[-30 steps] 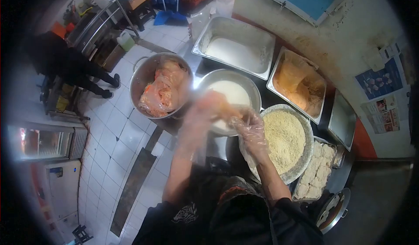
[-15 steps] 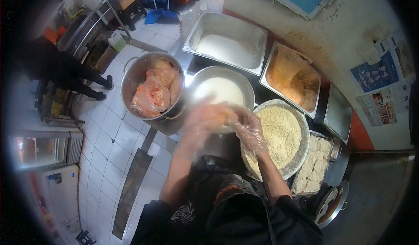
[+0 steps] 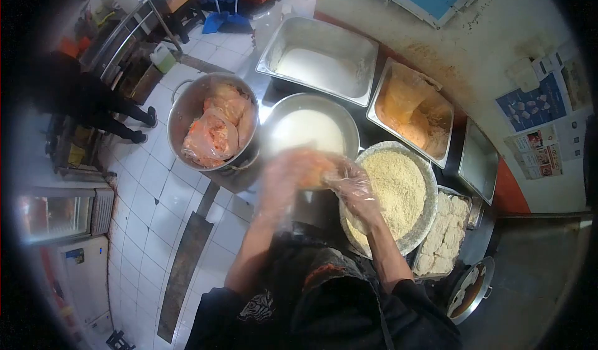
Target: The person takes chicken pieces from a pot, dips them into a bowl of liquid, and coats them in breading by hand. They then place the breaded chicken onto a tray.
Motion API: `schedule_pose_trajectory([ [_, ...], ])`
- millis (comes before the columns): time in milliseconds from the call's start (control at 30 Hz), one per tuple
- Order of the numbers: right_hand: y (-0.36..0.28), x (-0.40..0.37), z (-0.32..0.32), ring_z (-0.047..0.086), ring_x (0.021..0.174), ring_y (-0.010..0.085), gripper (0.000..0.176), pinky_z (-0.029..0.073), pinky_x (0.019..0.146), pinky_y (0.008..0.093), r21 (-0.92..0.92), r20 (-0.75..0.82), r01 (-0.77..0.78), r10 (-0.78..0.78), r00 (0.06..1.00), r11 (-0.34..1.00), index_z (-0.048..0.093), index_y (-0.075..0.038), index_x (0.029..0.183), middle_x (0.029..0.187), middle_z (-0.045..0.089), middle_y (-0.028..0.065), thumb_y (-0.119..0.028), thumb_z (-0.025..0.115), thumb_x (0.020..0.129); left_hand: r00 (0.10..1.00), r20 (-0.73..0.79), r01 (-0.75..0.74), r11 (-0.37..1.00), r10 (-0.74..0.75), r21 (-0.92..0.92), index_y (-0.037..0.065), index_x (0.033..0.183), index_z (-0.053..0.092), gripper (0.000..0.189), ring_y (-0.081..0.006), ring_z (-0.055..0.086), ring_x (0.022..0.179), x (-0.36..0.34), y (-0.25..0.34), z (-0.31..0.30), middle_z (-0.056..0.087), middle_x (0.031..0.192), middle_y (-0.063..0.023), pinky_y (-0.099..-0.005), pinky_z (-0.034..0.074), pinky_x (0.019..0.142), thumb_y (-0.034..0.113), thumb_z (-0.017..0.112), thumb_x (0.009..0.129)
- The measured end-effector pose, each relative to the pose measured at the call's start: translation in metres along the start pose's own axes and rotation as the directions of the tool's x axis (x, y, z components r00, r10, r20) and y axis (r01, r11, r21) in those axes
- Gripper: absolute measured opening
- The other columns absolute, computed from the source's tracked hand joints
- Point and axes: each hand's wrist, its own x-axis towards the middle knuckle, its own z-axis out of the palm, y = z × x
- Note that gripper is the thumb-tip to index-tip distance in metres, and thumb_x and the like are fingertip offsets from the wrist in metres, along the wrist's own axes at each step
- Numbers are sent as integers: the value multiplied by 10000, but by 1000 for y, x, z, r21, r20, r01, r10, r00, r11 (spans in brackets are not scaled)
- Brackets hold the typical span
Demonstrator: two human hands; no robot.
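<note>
A blurred orange-pink piece of raw meat (image 3: 313, 170) is between my two hands, over the near edge of a round metal bowl (image 3: 355, 122) of white liquid. My right hand (image 3: 354, 188), in a clear plastic glove, has its fingers closed on the right end of the piece. On the other side, my left hand (image 3: 279, 179) is smeared by motion, so its fingers cannot be made out. To the right, close to my right wrist, stands a wide basin (image 3: 430, 225) of pale yellow crumbs (image 3: 395, 191).
At left stands a large pot (image 3: 177, 129) with bagged raw meat (image 3: 215, 132). Behind are a steel pan (image 3: 370, 79) of white powder and one of orange mix (image 3: 414, 122). Breaded pieces (image 3: 445, 235) fill a tray near a frying pan (image 3: 486, 288). A person (image 3: 106, 107) stands at far left.
My left hand is blurred in both frames, near the same place. The orange-pink piece shows more between the hands now. The whole view has shifted slightly.
</note>
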Motion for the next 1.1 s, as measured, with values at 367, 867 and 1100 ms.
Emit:
schedule_pose_trajectory([
  [367,15,0,4,617,849,108,279,501,761,255,60,-7,-171,171,985,983,643,48,1185,1039,698,70,-156,536,1027,994,-47,92,976,-103,-200,23,1176,667,319,-72,611,790,4,-30,6,686,983,-20,-220,491,696,294,581,1031],
  [867,17,-5,-5,679,999,199,375,579,874,315,226,34,-273,272,962,935,584,57,1290,1146,677,129,10,640,922,982,-184,-3,969,-43,-245,49,984,620,237,-93,574,787,17,-37,10,608,893,-8,-255,501,715,271,568,1048],
  [1100,7,-6,-12,634,983,162,365,533,864,304,-72,8,-58,58,998,996,651,5,1262,1129,687,94,-146,716,936,971,11,-239,962,240,134,38,1038,622,208,-89,614,851,37,-25,-20,638,989,-11,-253,524,741,229,681,980],
])
